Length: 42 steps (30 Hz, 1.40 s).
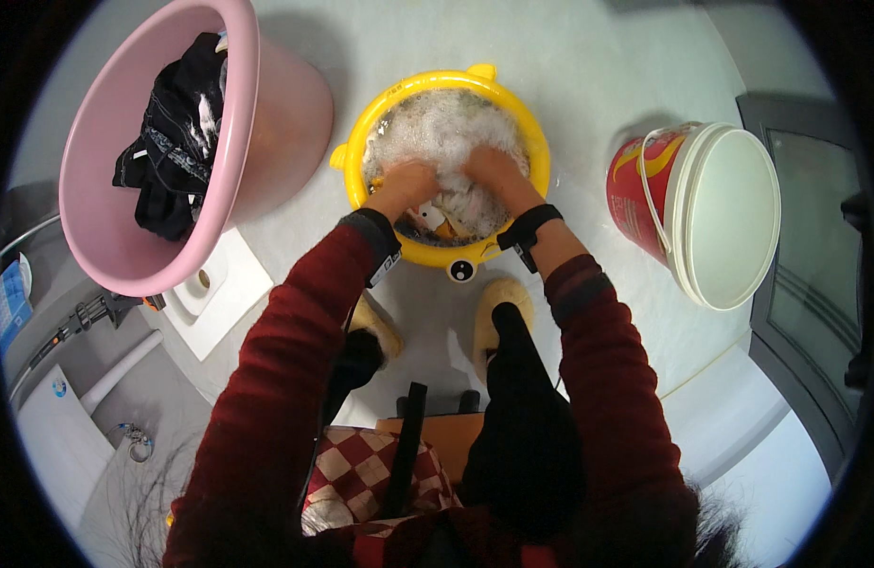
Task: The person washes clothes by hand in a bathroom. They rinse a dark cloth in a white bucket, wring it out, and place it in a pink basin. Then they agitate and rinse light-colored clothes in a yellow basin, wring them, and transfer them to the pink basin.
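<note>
A yellow plastic basin (540, 153) with small ear-like tabs stands on the floor before me, filled with sudsy water. White foam (444, 128) covers much of it, and wet patterned fabric (447, 220) shows through near the close side. My left hand (412, 183) is partly sunk in the suds at the left of the basin. Opposite it, my right hand (492, 170) dips into the foam, a short way apart. The fingertips of both hands are hidden by foam, so what they grip cannot be told. Dark bands circle both wrists.
A large pink tub (288, 135) with dark clothes (178, 142) stands at the left, beside a white floor fixture (227, 291) with a drain opening. To the right is a red and white lidded bucket (639, 192) with a handle, near a grey-framed door (760, 284). My slippered feet are close below the basin.
</note>
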Tool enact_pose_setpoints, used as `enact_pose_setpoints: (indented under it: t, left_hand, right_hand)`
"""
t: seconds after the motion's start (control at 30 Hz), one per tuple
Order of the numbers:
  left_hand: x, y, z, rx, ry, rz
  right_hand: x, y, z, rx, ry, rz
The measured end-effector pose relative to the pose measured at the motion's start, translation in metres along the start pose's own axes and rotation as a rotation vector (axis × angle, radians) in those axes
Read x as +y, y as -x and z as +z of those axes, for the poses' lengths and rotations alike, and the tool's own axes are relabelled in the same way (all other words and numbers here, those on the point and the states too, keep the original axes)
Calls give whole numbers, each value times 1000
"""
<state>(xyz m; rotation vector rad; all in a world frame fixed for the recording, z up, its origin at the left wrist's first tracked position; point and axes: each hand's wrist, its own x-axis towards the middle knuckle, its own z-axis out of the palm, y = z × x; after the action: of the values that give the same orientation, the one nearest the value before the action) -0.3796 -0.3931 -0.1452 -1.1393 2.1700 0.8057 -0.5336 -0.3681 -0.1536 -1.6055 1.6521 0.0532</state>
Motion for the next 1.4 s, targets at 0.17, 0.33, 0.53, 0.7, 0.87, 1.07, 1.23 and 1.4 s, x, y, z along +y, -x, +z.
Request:
enact_pose_setpoints:
  t: [0.17, 0.33, 0.53, 0.7, 0.87, 1.07, 1.23, 1.4]
  left_hand:
    - [9, 28, -1, 395, -16, -49]
    - [6, 63, -36, 683, 275, 32]
    - [6, 131, -77, 729, 870, 159]
    - [-5, 141, -65, 493, 1081, 249]
    - [-9, 93, -17, 462, 651, 104]
    - [32, 52, 53, 654, 122, -101]
    - [28, 34, 42, 445, 188, -151]
    - [2, 27, -13, 69, 96, -179]
  right_hand:
    - [-1, 36, -19, 426, 38, -175]
    - [9, 74, -68, 410, -577, -104]
    - [-4, 98, -95, 529, -1119, -138]
    - [18, 99, -93, 463, -1335, -187]
    - [11, 69, -33, 537, -361, -65]
    - [-25, 44, 37, 480, 50, 62]
    - [-18, 16, 21, 337, 35, 70]
    - [-20, 1, -2, 87, 21, 119]
